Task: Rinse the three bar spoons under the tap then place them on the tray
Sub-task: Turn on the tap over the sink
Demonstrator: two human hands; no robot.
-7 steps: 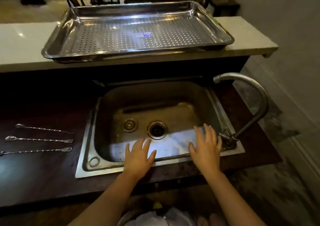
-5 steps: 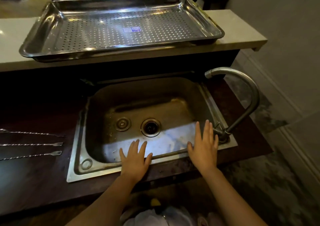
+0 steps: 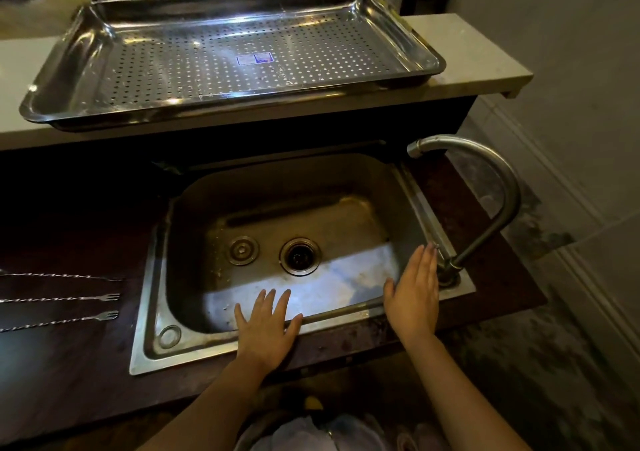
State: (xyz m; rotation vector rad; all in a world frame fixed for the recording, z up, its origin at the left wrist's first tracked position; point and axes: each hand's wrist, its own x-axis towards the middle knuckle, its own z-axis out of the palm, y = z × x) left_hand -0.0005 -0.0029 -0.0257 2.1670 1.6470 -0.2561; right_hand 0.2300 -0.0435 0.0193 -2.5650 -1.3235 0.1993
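a perforated steel tray (image 3: pixel 86 69) is sitting on the pale upper counter (image 3: pixel 478 59) above a steel sink (image 3: pixel 145 346). both hands are lying flat and empty on its near rim, the right hand (image 3: pixel 414 298) reaching beside the tap (image 3: pixel 498 187), the left hand (image 3: pixel 266 329) spread. three bar spoons (image 3: pixel 69 300) are lying side by side on the dark worktop (image 3: pixel 69 381), left of the sink.

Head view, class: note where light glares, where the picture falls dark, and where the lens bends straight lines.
Head view: glare streaks the perforated tray along its rim and floor; the band beneath the pale counter is near black; the three bar spoons show thin against the dim dark worktop, cut off at the left edge; the counter's straight edge bows from wide-angle distortion.
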